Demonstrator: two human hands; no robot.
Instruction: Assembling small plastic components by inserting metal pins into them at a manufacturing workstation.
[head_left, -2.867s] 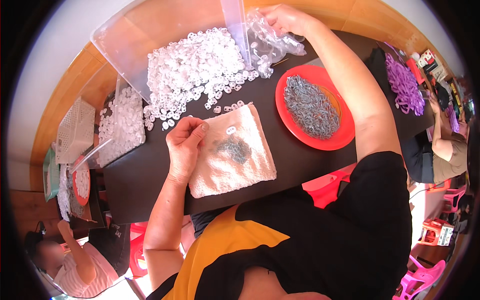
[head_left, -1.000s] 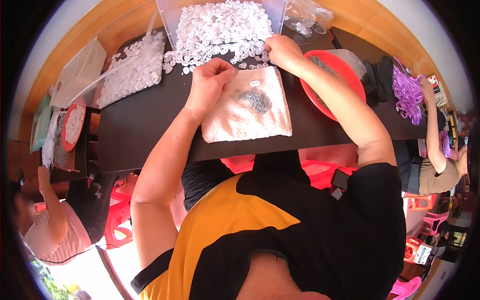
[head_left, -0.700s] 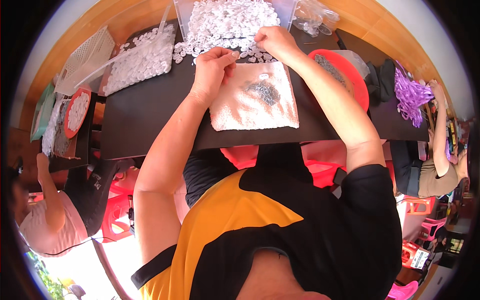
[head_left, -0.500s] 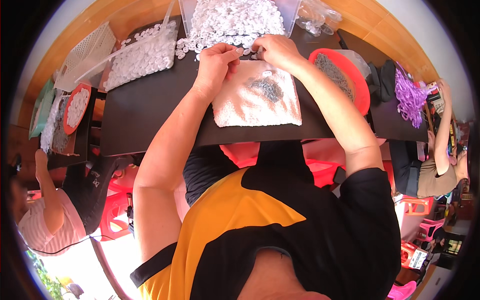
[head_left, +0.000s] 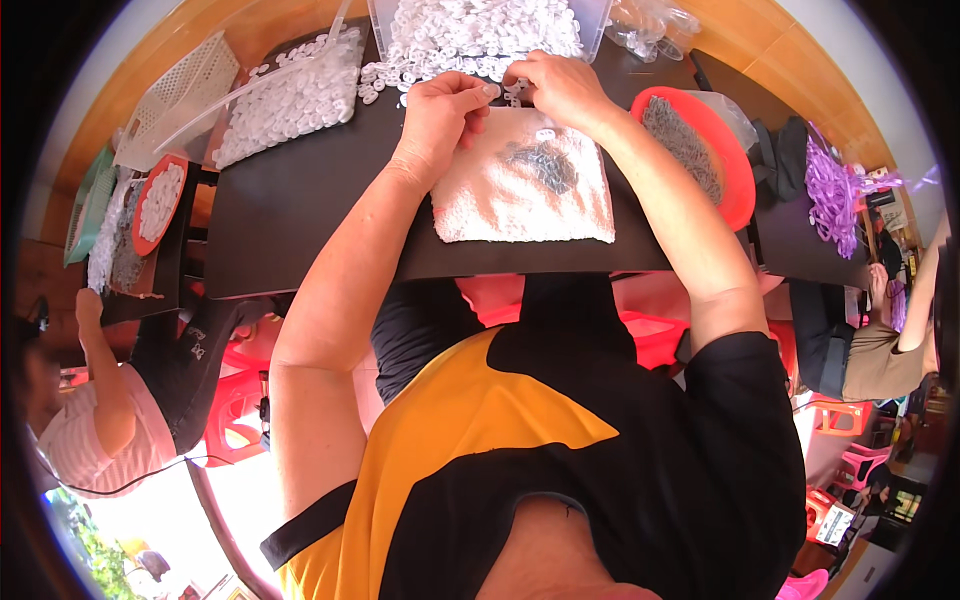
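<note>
Above the far edge of a pale pink towel (head_left: 475, 215), both my hands work close together. My left hand (head_left: 445, 115) is closed, thumb pressed to the fingers; whatever it holds is too small to make out. My right hand (head_left: 562, 90) is bent down in a pinch beside small white oval pieces (head_left: 515, 92), and its fingertips hide what they grip. On the towel lies a patch of small grey metal pieces (head_left: 552, 170), with one white oval piece (head_left: 545, 134) above them. Just beyond my hands, many white oval pieces (head_left: 440, 68) spill in front of a clear bin (head_left: 602, 38).
A tray of white pieces (head_left: 290, 105) lies to the left on the dark table (head_left: 300, 220). At right stand a red basin (head_left: 738, 190) of grey pieces, clear plastic bags (head_left: 650, 30) and purple ribbons (head_left: 835, 195). Other people sit at both sides.
The view has shifted slightly, so the table sits a little higher and further right. Both hands stay close together at the towel's far edge. The person at right has moved an arm lower.
</note>
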